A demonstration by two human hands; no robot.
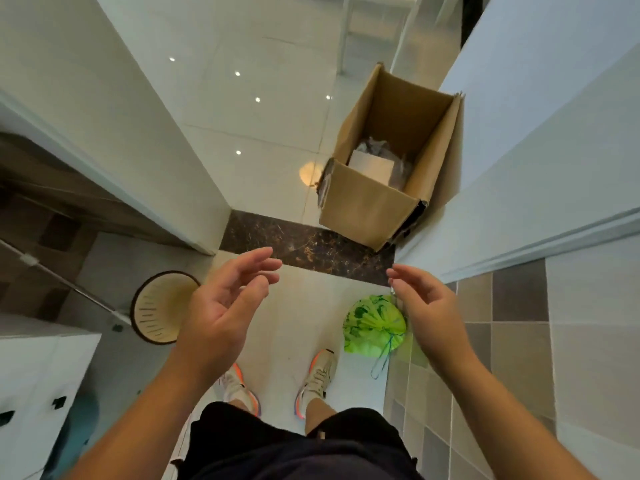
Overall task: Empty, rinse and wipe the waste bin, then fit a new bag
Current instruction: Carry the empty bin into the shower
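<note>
A round beige slatted waste bin (157, 308) with a dark rim stands on the floor at lower left, with no bag in it. A tied green patterned rubbish bag (372, 325) lies on the tiles at right, its drawstring trailing beside my right shoe. My left hand (225, 303) hovers in mid-air beside and above the bin, fingers relaxed, holding nothing. Above the green bag, my right hand (426, 313) is raised with loosely bent fingers and is also empty. The two palms face each other.
An open cardboard box (363, 202) with paper and plastic inside stands ahead on the right, at the dark marble threshold (298, 242). White walls flank a narrow doorway. A glass panel and white cabinet (38, 382) are at left. My feet (277, 382) stand on pale tiles.
</note>
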